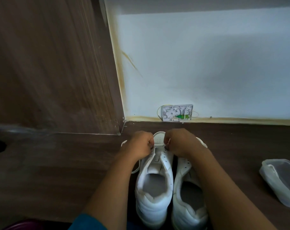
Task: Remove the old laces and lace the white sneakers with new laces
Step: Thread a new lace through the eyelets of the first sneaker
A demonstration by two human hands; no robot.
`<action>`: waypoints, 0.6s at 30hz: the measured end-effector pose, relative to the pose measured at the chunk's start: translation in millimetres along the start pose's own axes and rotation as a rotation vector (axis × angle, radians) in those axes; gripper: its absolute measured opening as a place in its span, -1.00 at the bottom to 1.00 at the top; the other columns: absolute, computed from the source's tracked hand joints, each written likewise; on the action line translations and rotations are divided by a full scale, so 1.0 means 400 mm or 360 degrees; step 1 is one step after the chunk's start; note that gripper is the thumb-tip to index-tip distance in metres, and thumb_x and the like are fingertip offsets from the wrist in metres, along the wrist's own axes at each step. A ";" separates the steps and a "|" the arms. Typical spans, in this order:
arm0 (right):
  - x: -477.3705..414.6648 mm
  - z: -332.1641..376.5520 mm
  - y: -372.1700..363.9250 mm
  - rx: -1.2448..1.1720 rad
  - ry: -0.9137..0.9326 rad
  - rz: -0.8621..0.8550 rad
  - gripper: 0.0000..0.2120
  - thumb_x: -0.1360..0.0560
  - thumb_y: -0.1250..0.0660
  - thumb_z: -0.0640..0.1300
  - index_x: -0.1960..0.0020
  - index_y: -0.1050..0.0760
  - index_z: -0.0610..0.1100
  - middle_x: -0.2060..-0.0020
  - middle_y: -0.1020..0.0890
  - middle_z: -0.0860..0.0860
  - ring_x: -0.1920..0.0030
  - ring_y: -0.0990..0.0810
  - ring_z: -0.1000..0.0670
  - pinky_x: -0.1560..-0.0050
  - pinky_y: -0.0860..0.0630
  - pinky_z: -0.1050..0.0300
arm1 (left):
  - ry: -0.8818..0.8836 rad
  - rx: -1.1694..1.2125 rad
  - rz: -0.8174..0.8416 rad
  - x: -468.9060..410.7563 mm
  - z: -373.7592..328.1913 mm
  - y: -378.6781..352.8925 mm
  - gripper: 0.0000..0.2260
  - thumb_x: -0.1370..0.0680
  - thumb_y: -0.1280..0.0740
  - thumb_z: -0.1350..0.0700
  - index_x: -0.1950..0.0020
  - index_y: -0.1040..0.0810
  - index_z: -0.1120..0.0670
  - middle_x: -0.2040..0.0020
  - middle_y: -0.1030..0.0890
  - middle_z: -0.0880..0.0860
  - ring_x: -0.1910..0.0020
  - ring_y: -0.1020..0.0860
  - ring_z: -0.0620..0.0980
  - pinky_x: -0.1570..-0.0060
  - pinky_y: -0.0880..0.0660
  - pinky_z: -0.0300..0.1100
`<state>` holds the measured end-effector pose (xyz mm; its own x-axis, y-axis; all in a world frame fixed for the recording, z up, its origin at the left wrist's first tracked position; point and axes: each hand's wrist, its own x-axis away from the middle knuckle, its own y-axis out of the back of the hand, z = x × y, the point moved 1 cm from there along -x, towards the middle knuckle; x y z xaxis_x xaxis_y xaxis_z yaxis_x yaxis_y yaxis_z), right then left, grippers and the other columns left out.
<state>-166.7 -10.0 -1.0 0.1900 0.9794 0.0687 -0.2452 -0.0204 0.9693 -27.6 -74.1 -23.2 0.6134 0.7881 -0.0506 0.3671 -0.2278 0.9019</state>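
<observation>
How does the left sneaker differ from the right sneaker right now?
The left hand and right hand pinch a lace at the left sneaker's front eyelets; only the right forearm crosses the right sneaker. Lace loops beside the left sneaker; none shows on the right sneaker. Both are white, heels toward the camera.

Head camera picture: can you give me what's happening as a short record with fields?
Place: dark wooden floor by a white wall
Sneakers: left sneaker and right sneaker, side by side, heels toward the person
Left hand: pinches the lace at the left sneaker's toe-end eyelets
Right hand: pinches the lace at the opposite eyelets
Lacing: upper eyelets bare
Nearby: clear plastic container to the right; small white box on the wall
</observation>
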 end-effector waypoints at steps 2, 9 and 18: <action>-0.003 -0.001 -0.003 0.0026 -0.0006 0.0006 -0.79 -0.45 -0.37 -0.06 -0.08 -0.56 -0.06 -0.08 -0.61 -0.02 -0.12 -0.56 -0.08 -0.13 -0.51 0.02 | -0.0017 -0.0149 0.0006 -0.004 -0.005 -0.002 -0.86 -0.52 -0.25 0.24 0.04 -0.59 0.09 -0.01 -0.57 0.10 -0.02 -0.53 0.08 0.04 -0.46 -0.14; -0.001 -0.002 0.002 0.0071 -0.0022 0.0024 -0.85 -0.46 -0.34 -0.08 -0.02 -0.53 -0.05 -0.05 -0.59 -0.01 -0.08 -0.56 -0.09 -0.10 -0.49 0.00 | -0.0019 0.0042 0.0100 -0.002 0.011 0.000 -0.83 -0.47 -0.31 0.24 0.04 -0.50 -0.04 0.01 -0.51 0.02 0.05 -0.51 0.02 0.09 -0.48 -0.13; -0.001 0.002 0.010 -0.0156 -0.0273 0.0176 -0.78 -0.42 -0.20 -0.17 0.37 -0.26 -0.07 0.32 -0.40 0.01 0.15 -0.47 -0.10 0.08 -0.39 0.10 | 0.0098 -0.0231 0.0121 -0.008 -0.010 -0.003 -0.77 -0.62 -0.13 0.12 -0.01 -0.52 0.22 -0.03 -0.54 0.20 -0.03 -0.52 0.17 0.07 -0.39 -0.11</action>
<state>-166.9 -10.7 3.1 0.3134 0.9236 0.2208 -0.3634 -0.0982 0.9264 -33.0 -74.0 -22.4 0.5897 0.8065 0.0422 0.2137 -0.2063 0.9549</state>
